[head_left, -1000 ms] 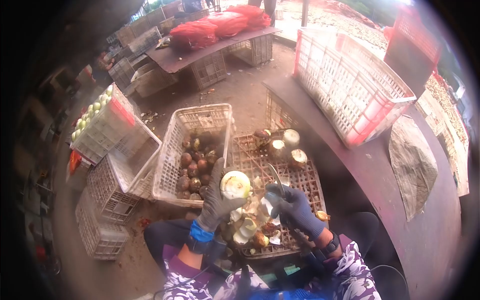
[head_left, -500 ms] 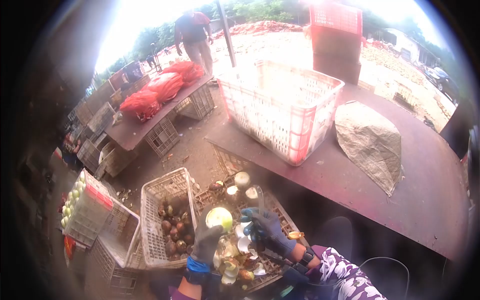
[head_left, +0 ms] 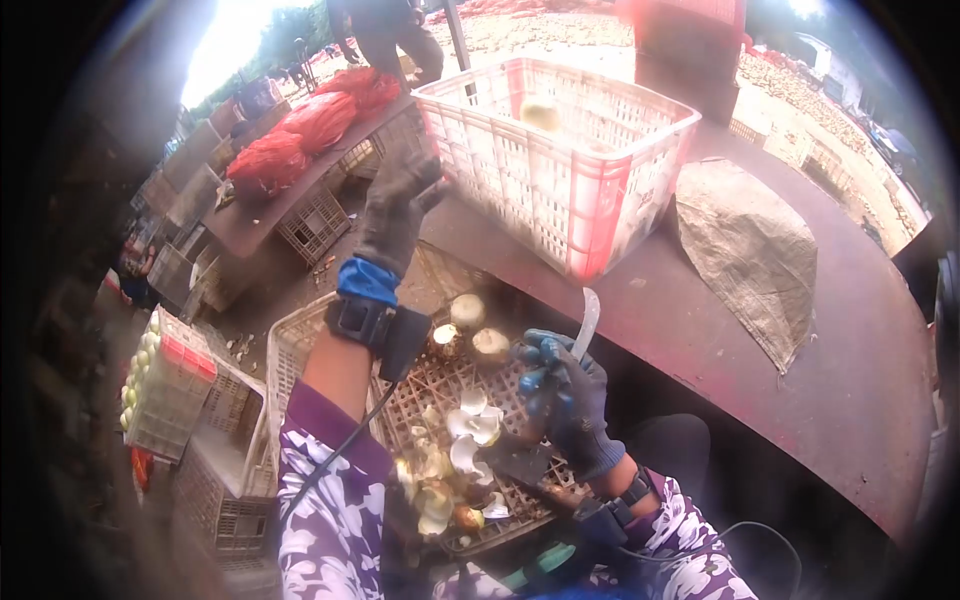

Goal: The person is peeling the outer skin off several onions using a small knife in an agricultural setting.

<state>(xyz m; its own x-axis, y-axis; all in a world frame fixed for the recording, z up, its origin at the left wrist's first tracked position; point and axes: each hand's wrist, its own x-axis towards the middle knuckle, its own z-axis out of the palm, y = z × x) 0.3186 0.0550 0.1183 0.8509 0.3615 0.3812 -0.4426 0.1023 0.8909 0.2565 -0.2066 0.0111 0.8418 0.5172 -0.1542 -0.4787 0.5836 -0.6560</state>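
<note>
My left hand (head_left: pixel 398 200), in a dark glove with a blue cuff, is stretched out beside the near left corner of the white plastic crate (head_left: pixel 500 145). Its fingers are apart with nothing in them. Inside that crate a pale peeled onion (head_left: pixel 541 113) shows. My right hand (head_left: pixel 568 395), in a grey glove with blue fingertips, grips a knife with a curved blade (head_left: pixel 588 318) pointing up. Below it, a slatted crate top (head_left: pixel 400 428) carries onion peels (head_left: pixel 470 430) and a few onions (head_left: pixel 490 346) with cut tops.
The white crate stands on a brown table (head_left: pixel 640 330) beside a tan cloth (head_left: pixel 745 250). Red mesh sacks (head_left: pixel 310 130) lie on another table at the back left, near a standing person (head_left: pixel 390 35). At left are stacked crates (head_left: pixel 170 400), one with pale onions.
My left hand has let go of the peeled onion and swung up and forward to the white crate, where an onion now shows. My right hand still holds the knife, slightly farther right.
</note>
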